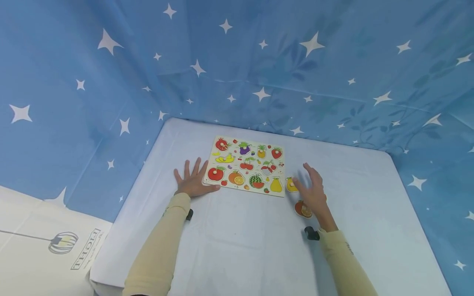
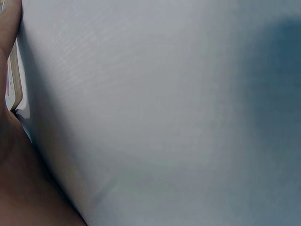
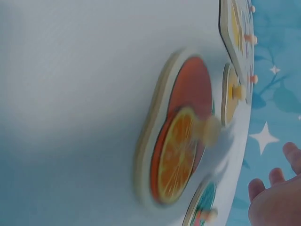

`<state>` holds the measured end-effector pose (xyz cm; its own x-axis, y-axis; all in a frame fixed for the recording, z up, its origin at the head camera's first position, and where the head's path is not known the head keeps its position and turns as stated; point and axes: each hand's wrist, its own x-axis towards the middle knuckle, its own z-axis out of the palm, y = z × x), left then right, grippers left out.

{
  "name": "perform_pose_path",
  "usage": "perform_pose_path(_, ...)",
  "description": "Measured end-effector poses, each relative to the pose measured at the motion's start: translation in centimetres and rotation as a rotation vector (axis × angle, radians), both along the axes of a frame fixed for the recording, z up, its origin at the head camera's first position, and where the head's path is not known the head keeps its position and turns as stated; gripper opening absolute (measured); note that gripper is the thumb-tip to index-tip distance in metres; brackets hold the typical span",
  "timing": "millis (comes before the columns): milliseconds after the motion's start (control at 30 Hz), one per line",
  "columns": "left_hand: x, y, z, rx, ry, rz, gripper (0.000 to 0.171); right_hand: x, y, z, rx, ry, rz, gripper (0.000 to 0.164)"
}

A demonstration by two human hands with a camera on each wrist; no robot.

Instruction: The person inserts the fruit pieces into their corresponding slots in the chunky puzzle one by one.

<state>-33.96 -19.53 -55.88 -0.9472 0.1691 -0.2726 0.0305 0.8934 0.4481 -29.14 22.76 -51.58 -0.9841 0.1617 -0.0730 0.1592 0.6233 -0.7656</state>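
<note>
A wooden fruit puzzle board [image 1: 242, 144] lies on the white-covered table, several of its fruits bearing small knobs. My left hand [image 1: 192, 181] rests with spread fingers at the board's lower left corner, its thumb along the edge. In the left wrist view only part of that hand [image 2: 14, 174] shows. Above the table, right of the board, my right hand [image 1: 314, 196] hovers with loose fingers and holds nothing. Close to it lie a yellow fruit piece [image 1: 290, 185] and an orange piece [image 1: 301, 209] with a wooden knob. A green-and-red piece [image 3: 203, 202] is mostly hidden from the head view.
White cloth covers the table [image 1: 237, 255]. Behind and beside it hangs a blue curtain [image 1: 237, 53] with white stars. At the lower left is a pale surface [image 1: 33, 255] with a printed lamp drawing.
</note>
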Motion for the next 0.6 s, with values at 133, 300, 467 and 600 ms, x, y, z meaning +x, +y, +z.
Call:
perform_pose_path(133,-0.3,-0.2,-1.0,-0.01,0.015,0.003,0.122,0.6,0.9,-0.2,0.004,-0.025,-0.018,0.08)
perform_pose_path(300,-0.8,-0.5,-2.7,-0.019,0.047,-0.003,0.125,1.9,2.1,-0.5,0.022,-0.02,-0.012,0.079)
perform_pose_path(467,-0.9,-0.5,-2.9,-0.006,0.05,-0.008,0.124,3.3,3.4,-0.9,0.01,-0.007,0.032,0.079)
perform_pose_path(600,-0.8,-0.4,-2.1,-0.009,0.035,-0.004,0.123,4.1,4.0,-1.1,0.014,-0.016,0.055,0.079)
